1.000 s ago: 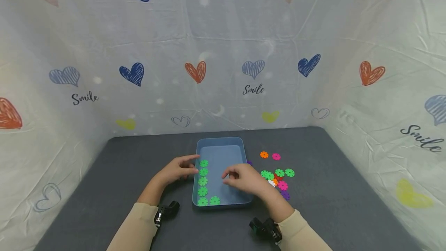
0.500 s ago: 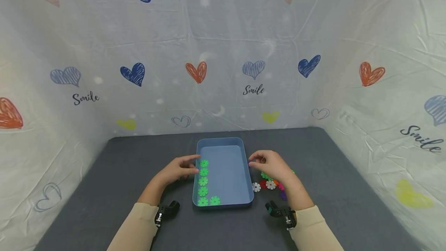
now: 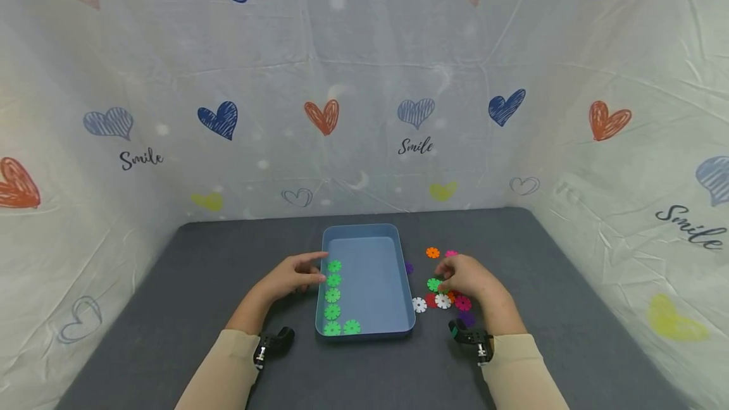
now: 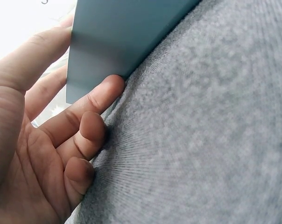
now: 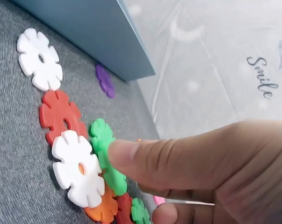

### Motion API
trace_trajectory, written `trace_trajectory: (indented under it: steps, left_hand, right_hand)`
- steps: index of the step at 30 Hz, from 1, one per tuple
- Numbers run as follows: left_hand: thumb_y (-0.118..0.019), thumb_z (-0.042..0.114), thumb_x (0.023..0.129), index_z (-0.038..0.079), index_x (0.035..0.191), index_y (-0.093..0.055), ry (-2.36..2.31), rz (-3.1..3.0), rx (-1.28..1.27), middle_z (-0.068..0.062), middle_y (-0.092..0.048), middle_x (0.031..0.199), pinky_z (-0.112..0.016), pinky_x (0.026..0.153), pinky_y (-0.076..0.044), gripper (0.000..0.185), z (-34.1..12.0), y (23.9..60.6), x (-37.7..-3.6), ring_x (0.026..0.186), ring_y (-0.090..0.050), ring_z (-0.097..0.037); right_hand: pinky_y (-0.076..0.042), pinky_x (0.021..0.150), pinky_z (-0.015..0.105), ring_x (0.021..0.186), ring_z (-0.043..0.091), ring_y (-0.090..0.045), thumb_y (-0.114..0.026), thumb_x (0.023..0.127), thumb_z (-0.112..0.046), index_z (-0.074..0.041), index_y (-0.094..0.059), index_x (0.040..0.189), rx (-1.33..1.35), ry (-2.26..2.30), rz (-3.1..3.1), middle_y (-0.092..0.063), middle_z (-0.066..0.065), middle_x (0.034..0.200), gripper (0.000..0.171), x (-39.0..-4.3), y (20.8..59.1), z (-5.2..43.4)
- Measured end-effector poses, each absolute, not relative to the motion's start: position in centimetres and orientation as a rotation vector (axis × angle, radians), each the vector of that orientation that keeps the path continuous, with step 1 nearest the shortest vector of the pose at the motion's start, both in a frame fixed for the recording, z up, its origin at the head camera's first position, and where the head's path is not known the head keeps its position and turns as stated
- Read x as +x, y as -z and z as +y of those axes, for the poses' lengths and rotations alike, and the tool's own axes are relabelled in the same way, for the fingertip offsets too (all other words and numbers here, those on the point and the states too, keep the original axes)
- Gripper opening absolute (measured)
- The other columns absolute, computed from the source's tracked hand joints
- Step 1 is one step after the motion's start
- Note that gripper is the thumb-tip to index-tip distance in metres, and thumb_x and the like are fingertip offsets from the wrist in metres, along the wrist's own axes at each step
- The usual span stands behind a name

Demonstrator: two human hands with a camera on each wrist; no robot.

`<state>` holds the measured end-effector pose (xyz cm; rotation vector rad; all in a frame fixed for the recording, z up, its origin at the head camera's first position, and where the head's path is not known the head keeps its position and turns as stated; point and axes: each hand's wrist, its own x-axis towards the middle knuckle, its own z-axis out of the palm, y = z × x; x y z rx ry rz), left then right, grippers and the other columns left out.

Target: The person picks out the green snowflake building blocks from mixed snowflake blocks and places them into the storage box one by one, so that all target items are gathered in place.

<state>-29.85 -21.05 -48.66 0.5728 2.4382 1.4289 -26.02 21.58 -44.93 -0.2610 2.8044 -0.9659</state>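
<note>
The blue tray (image 3: 367,271) holds several green flower-shaped discs (image 3: 333,296) along its left side, with another beside the lowest one. My left hand (image 3: 289,276) holds the tray's left wall: thumb and index reach over the rim, while the middle finger touches the outside in the left wrist view. My right hand (image 3: 471,278) is over the loose discs right of the tray. Its thumb tip touches the green discs (image 5: 102,133) in the right wrist view. Thumb and index stand apart in the head view; the index tip is hidden in the wrist view.
Two white discs (image 3: 419,305) lie near the tray's right front corner, around a red one. Purple (image 3: 409,267), orange (image 3: 433,252) and pink discs (image 3: 463,303) are scattered nearby on the grey table (image 3: 250,239). A printed curtain (image 3: 364,81) surrounds the table.
My right hand has moved from above the tray, past its right rim, to the loose discs at the right. The left hand stays at the tray's left wall.
</note>
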Motion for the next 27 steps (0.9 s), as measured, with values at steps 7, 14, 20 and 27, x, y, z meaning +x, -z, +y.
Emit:
trace_trajectory:
  steps: [7, 14, 20, 27]
  left_hand:
    - [-0.077, 0.029, 0.094, 0.009, 0.153, -0.049, -1.434, 2.432, 0.58, -0.005, -0.069, 0.096, -0.032, 0.052, -0.038, 0.068, -21.1, 48.75, -29.84, 0.067, -0.053, -0.022]
    - [-0.077, 0.03, 0.094, 0.01, 0.153, -0.05, -1.436, 2.437, 0.582, -0.005, -0.069, 0.096, -0.031, 0.052, -0.038, 0.068, -21.13, 48.86, -29.92, 0.067, -0.053, -0.021]
    - [-0.078, 0.03, 0.094, 0.01, 0.153, -0.049, -1.434, 2.438, 0.57, -0.005, -0.069, 0.096, -0.031, 0.052, -0.038, 0.069, -21.11, 48.87, -29.94, 0.067, -0.053, -0.021]
    - [-0.078, 0.03, 0.094, 0.01, 0.152, -0.05, -1.442, 2.437, 0.56, -0.005, -0.068, 0.096, -0.031, 0.052, -0.037, 0.068, -21.05, 48.78, -29.9, 0.067, -0.053, -0.021]
  right_hand:
    - [-0.053, 0.074, 0.04, 0.077, 0.02, -0.058, -0.085, 0.081, -0.006, -0.001, -0.074, 0.099, -0.203, 0.984, 2.765, -0.065, 0.004, 0.089, 0.022, -26.16, 45.35, 21.79]
    - [-0.052, 0.071, 0.039, 0.074, 0.019, -0.058, -0.085, 0.083, -0.008, -0.004, -0.074, 0.095, -0.181, 0.945, 2.792, -0.066, 0.003, 0.088, 0.017, -26.2, 45.28, 21.61]
    - [-0.052, 0.07, 0.039, 0.073, 0.019, -0.058, -0.085, 0.082, -0.008, -0.005, -0.071, 0.094, -0.202, 0.907, 2.809, -0.065, 0.003, 0.087, 0.018, -26.1, 45.19, 21.37]
    - [-0.05, 0.066, 0.036, 0.07, 0.018, -0.057, -0.082, 0.084, -0.009, -0.007, -0.072, 0.089, -0.238, 0.943, 2.815, -0.064, 0.001, 0.081, 0.011, -26.06, 45.29, 21.57]
